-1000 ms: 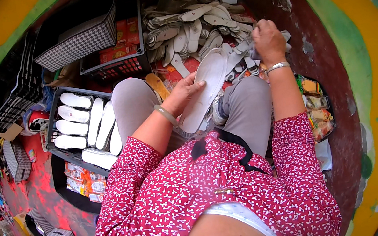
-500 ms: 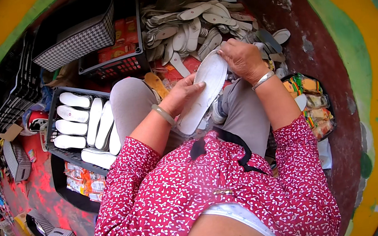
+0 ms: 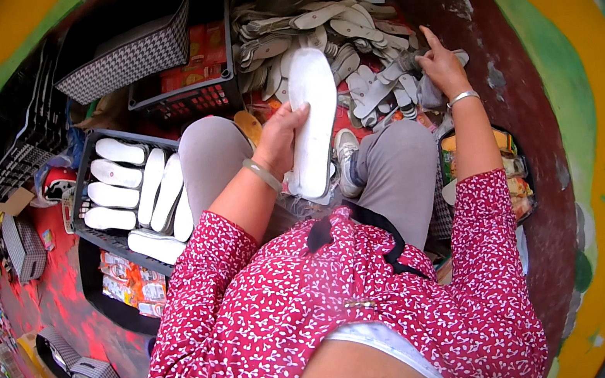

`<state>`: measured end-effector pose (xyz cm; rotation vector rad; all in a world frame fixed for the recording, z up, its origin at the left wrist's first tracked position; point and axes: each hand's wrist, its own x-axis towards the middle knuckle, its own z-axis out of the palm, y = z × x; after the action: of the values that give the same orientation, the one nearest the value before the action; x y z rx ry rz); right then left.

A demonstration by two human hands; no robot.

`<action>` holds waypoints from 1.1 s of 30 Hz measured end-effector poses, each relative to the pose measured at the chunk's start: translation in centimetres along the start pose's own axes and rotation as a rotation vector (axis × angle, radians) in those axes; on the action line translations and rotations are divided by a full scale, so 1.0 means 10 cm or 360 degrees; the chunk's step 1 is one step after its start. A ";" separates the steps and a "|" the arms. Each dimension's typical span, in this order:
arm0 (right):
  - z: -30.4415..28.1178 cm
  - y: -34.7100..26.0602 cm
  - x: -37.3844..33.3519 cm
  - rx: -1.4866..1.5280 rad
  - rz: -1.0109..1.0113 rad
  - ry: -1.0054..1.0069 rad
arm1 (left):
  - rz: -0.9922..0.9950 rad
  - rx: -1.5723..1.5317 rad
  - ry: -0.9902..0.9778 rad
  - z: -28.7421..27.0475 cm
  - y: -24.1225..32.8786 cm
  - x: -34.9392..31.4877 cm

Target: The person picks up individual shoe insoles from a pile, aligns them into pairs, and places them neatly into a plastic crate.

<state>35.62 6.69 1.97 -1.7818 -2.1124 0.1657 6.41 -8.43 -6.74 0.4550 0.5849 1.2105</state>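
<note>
My left hand (image 3: 282, 139) grips a white shoe insole (image 3: 316, 120) by its left edge, thumb on top. The insole stands lengthwise in front of me, above my lap. My right hand (image 3: 446, 72) reaches out to the far right, index finger stretched and thumb apart, with nothing visible held in it. A greyish piece (image 3: 430, 94) lies just below that hand; whether the fingers touch it I cannot tell. Ahead is a heap of whitish soles (image 3: 353, 31). At my left, a dark crate (image 3: 81, 222) contains several white insoles (image 3: 112, 173).
A black crate with red packets (image 3: 200, 106) stands ahead on the left, beside a checked basket (image 3: 132, 66). Packaged goods (image 3: 516, 180) sit in a container right of my knee. Another tub (image 3: 104, 301) holds orange-white packets. A painted wall (image 3: 574, 70) curves round the right.
My right hand has let go of the insole and moved right and away from it. My left hand has kept the insole, which now stands more upright.
</note>
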 end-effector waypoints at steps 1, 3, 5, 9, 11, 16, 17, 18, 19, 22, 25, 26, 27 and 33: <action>0.08 0.03 0.01 0.0267 -0.0115 0.0100 | 0.0070 -0.0046 0.0030 -0.01 0.03 0.05; 0.20 0.11 0.00 0.0539 -0.0067 0.0053 | 0.0153 -0.0295 0.0142 0.00 0.08 0.13; 0.15 -0.13 -0.05 0.0582 0.0264 -0.0192 | 0.0256 -0.0471 0.0190 0.02 0.23 0.21; 0.62 -0.60 -0.23 0.1517 -0.0212 -0.0035 | 0.0448 -0.0571 0.0195 -0.02 0.59 0.40; 0.69 -0.69 -0.28 0.1439 -0.0178 -0.0358 | 0.0572 -0.0509 0.0239 0.02 0.77 0.48; 0.78 -1.15 -0.44 0.1786 0.0040 -0.0753 | 0.0757 -0.0396 0.0456 0.01 0.99 0.67; 0.75 -1.26 -0.46 0.1800 0.0090 -0.0838 | 0.0783 -0.0389 0.0471 -0.02 0.98 0.70; 0.76 -1.32 -0.47 0.1797 -0.0004 -0.0889 | 0.0811 -0.0383 0.0487 -0.06 0.96 0.72; 0.80 -1.37 -0.51 0.1724 -0.0105 -0.0790 | 0.0831 -0.0379 0.0504 -0.07 0.93 0.73; 1.01 -1.46 -0.56 0.1465 -0.0362 -0.0569 | 0.0908 -0.0309 0.0539 -0.08 0.85 0.78; 1.07 -1.56 -0.64 0.1214 -0.0280 -0.0617 | 0.0958 -0.0296 0.0585 -0.15 0.82 0.77; 1.17 -1.54 -0.65 0.1279 -0.0347 -0.0569 | 0.0961 -0.0302 0.0601 -0.16 0.82 0.77; 1.27 -1.49 -0.63 0.1453 -0.0292 -0.0655 | 0.0955 -0.0321 0.0567 -0.18 0.82 0.78; 1.09 -1.48 -0.55 0.2293 0.0066 -0.1001 | 0.0582 -0.0286 0.0208 0.00 0.88 0.66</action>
<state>18.77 0.11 -4.38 -0.8480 -1.3936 1.8594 1.55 0.48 -2.46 0.3403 0.5108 1.6372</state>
